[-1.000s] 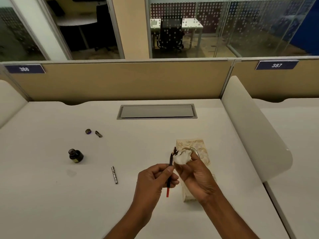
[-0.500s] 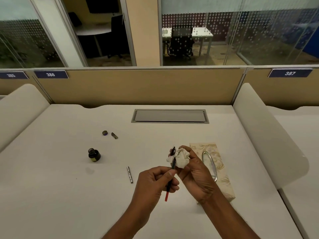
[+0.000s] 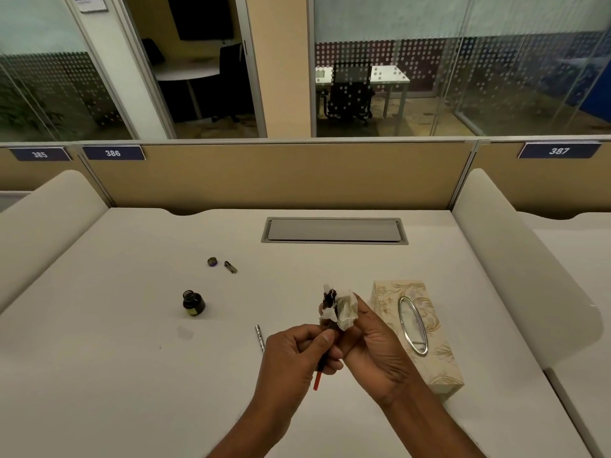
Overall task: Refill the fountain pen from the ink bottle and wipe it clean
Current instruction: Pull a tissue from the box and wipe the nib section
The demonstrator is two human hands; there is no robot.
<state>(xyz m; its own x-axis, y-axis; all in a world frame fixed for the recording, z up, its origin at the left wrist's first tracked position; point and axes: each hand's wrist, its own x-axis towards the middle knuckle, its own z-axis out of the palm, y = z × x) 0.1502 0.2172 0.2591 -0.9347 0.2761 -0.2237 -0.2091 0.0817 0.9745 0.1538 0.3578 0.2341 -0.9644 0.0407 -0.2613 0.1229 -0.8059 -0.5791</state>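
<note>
My left hand (image 3: 297, 355) pinches the inner part of the fountain pen (image 3: 319, 378), a thin dark rod with a red lower end, held nearly upright above the desk. My right hand (image 3: 373, 345) grips a crumpled white tissue (image 3: 345, 310) wrapped around the pen's upper end, which shows dark ink stains; the nib is mostly hidden by the tissue. The open ink bottle (image 3: 193, 303) stands on the desk to the left. Its cap (image 3: 212, 261) and the pen cap (image 3: 230, 266) lie farther back. The silver pen barrel (image 3: 260, 337) lies just left of my left hand.
A patterned tissue box (image 3: 439, 368) with an oval metal opening lies right of my hands. A faint smudge (image 3: 185, 332) marks the white desk (image 3: 99, 375) below the bottle. A grey cable hatch (image 3: 334, 230) sits at the back. Padded dividers flank both sides.
The tissue has moved down over the pen's upper end and shows more ink. The camera has shifted, so everything sits further right and lower in view.
</note>
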